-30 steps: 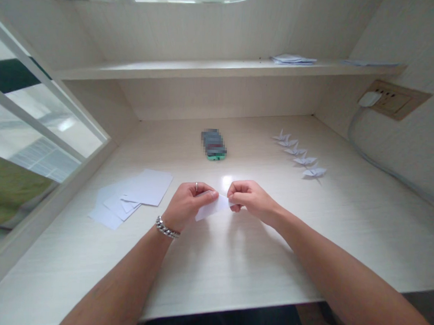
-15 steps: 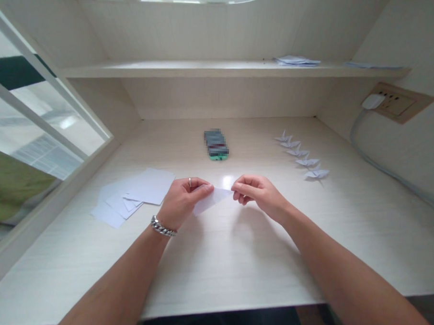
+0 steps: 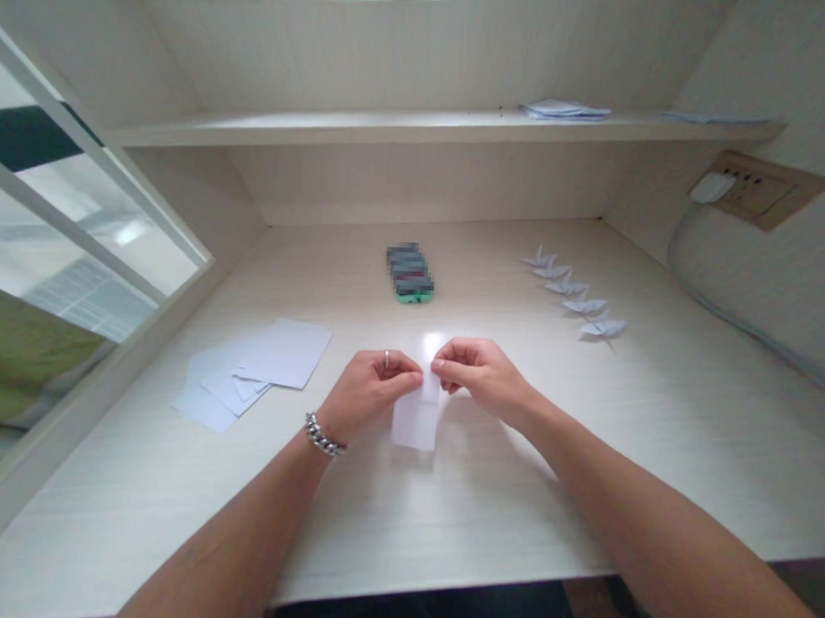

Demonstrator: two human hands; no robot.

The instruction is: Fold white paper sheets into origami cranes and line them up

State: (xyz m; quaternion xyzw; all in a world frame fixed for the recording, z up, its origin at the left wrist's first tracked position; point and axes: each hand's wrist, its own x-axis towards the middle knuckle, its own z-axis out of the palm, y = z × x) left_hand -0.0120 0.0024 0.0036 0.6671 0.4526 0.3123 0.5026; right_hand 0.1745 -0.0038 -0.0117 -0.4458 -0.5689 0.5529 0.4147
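Note:
A small white folded paper (image 3: 416, 420) hangs over the middle of the pale desk (image 3: 444, 520). My left hand (image 3: 370, 394), with a ring and a chain bracelet, pinches its upper left corner. My right hand (image 3: 476, 374) pinches its upper right corner, so the fingertips of both hands nearly meet. The paper points down toward me, long side upright.
Loose white sheets (image 3: 252, 375) lie fanned out to the left. A blurred phone (image 3: 409, 273) lies further back. Several folded paper cranes (image 3: 573, 293) stand in a row at the right. A wall socket (image 3: 752, 187) with a cable and a shelf (image 3: 393, 126) with papers are behind.
The paper has turned from a slanted, stretched-out strip to an upright rectangle. Both hands have come closer together at its top edge.

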